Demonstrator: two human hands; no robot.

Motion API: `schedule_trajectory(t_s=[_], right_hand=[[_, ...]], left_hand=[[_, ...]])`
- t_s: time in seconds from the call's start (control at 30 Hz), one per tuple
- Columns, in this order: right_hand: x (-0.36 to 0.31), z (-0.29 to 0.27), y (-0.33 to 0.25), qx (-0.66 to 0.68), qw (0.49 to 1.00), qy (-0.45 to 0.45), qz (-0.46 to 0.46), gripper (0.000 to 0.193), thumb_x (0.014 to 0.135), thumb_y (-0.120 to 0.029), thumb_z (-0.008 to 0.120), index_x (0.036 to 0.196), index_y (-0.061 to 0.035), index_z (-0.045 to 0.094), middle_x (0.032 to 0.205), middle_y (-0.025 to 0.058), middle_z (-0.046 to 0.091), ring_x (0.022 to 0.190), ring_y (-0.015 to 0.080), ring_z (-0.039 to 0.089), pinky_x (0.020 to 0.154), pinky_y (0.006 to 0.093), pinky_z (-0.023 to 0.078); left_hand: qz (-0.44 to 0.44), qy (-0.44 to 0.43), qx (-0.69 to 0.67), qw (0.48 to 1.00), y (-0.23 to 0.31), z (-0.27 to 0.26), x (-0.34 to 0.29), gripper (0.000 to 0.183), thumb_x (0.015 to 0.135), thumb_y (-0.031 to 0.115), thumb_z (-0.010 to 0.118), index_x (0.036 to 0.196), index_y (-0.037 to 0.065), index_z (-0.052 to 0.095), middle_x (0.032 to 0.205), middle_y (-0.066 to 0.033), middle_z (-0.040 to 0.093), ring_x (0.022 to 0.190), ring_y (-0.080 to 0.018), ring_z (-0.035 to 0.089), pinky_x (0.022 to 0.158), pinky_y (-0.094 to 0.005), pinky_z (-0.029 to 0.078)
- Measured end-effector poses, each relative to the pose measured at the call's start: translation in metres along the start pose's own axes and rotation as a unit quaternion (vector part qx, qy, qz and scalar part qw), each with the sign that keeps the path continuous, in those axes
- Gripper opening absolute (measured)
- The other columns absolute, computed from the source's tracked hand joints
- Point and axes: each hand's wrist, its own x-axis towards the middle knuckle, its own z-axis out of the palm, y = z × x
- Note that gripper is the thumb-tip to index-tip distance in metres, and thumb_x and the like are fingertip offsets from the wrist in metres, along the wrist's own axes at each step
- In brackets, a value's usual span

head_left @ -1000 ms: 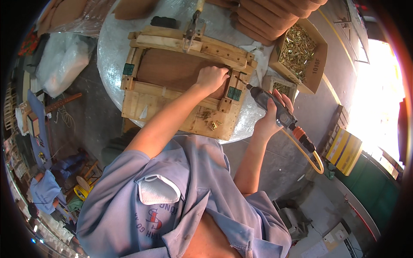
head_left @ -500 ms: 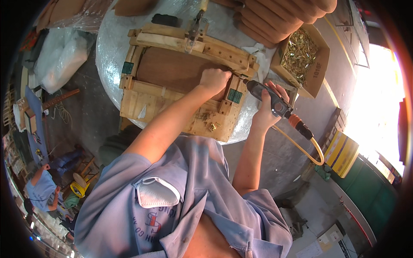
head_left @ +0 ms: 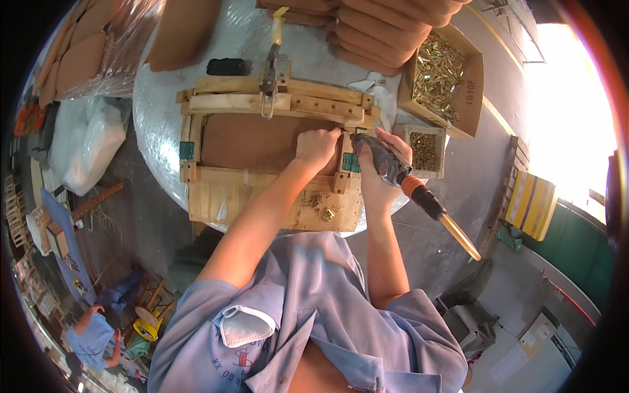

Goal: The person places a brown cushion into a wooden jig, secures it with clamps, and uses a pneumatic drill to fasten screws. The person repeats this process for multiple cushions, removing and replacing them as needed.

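My right hand grips a grey air screwdriver with an orange collar and a yellow hose. Its nose points left at the right end of a wooden jig. My left hand is closed, fingertips pinched by that same end, just left of the tool's nose; whatever they hold is too small to make out. Under this hand a flat brown panel lies inside the jig's frame. A toggle clamp sits on the far rail. Loose brass-coloured fittings and small screws lie on the jig's near board.
A cardboard box of brass-coloured fittings and a small wooden box of screws stand on the right. Stacked brown panels are at the back. A black object lies behind the jig. Another person is at lower left.
The screwdriver has moved left against the jig's right end, its nose now close to my left fingers. My left hand stays at the panel's right end. The whole view has shifted slightly.
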Motion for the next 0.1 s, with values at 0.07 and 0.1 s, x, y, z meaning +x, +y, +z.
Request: schedule_trajectory(t_s=[0.07, 0.1], right_hand=[[0.008, 0.001, 0.002, -0.009, 1.0, -0.007, 0.0, 0.048, 0.087, 0.007, 0.078, 0.131, 0.0006, 0.058, 0.13, 0.0188, 0.071, 0.119, 0.027, 0.071, 0.106, 0.039, 0.058], [0.016, 0.001, 0.001, -0.014, 1.0, -0.013, 0.002, 0.049, 0.088, 0.007, 0.078, 0.132, 0.0003, 0.057, 0.131, 0.019, 0.071, 0.12, 0.0275, 0.07, 0.106, 0.0394, 0.058]], left_hand=[[-0.013, 0.005, -0.011, 1.0, 0.001, 0.0, 0.003, 0.014, 0.1, 0.022, 0.062, 0.092, 0.015, 0.071, 0.076, -0.0126, 0.076, 0.073, -0.0387, 0.077, 0.063, -0.0517, 0.062], [-0.025, 0.01, -0.016, 0.999, 0.003, 0.001, 0.002, 0.017, 0.102, 0.024, 0.061, 0.092, 0.015, 0.071, 0.076, -0.0122, 0.077, 0.071, -0.0391, 0.077, 0.063, -0.0517, 0.062]])
